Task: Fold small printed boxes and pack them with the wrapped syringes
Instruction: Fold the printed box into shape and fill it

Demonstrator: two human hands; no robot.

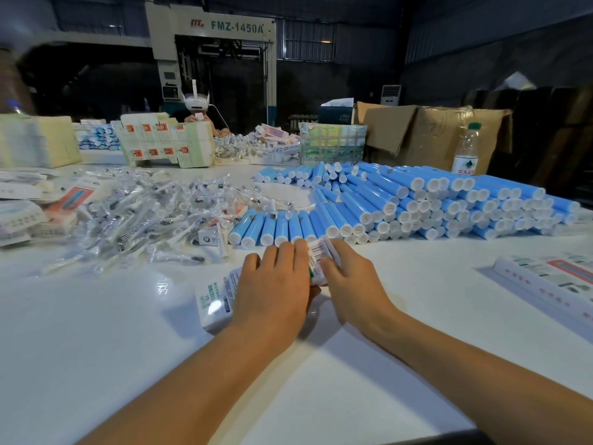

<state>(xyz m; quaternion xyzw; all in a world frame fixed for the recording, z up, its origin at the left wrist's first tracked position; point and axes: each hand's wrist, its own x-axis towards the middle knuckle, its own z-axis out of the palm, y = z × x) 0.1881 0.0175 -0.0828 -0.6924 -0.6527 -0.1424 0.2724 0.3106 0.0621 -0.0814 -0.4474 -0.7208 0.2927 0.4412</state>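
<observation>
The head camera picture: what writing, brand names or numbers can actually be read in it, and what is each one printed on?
"FMZ-1450A", beside a red logo too blurred to read: header of the big machine at the back.
"ELECTRIC", roughly, in green; the smaller print is unreadable: white box under the left hand.
Barcode, digits too small: box flap between both hands.
Red characters, blurred: water bottle label.
Flat cartons at right: print too small.

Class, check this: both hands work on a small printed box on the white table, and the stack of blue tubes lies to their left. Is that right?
Not quite. The head view shows the blue tubes to the right; both hands, left hand and right hand, do work on the printed box.
</observation>
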